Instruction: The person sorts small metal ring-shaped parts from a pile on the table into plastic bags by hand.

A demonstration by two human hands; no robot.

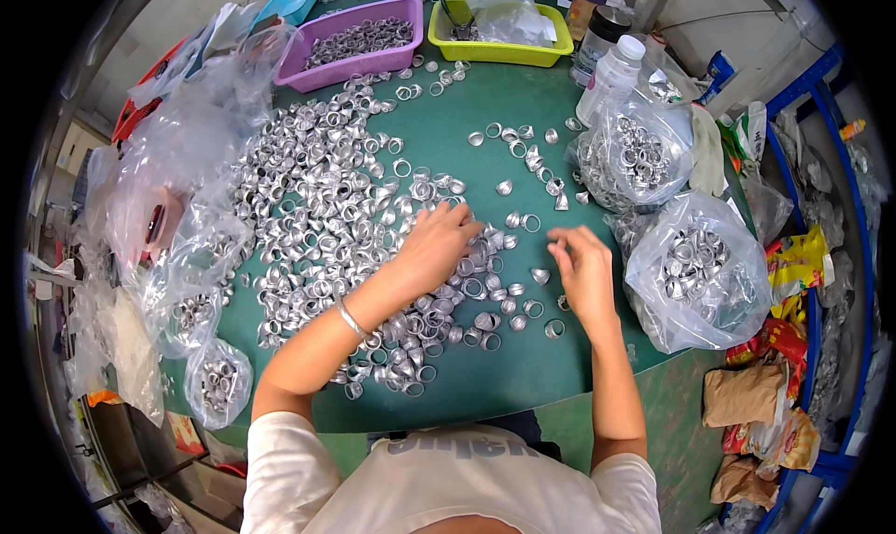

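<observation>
A wide heap of silver metal rings (313, 193) covers the left and middle of the green table. Over the heap's right edge lies my left hand (439, 243), palm down, its bent fingers somewhat apart and touching rings; what is under the palm is hidden. A silver bangle (351, 319) circles my left wrist. To the right, my right hand (585, 271) hovers above the tabletop with curved fingers apart from the thumb, and no ring shows in it. Between the hands are a few loose rings, one cone-like piece (540, 276) among them. More rings (534, 161) lie scattered farther back.
Clear plastic bags of rings stand at the right, one nearer (698, 282) and one farther (635, 156). A purple basket (364, 63) and a yellow-green basket (504, 53) line the back, beside a white bottle (611, 81). Plastic bags (187, 161) crowd the left edge. Blue shelving (854, 189) rises at right.
</observation>
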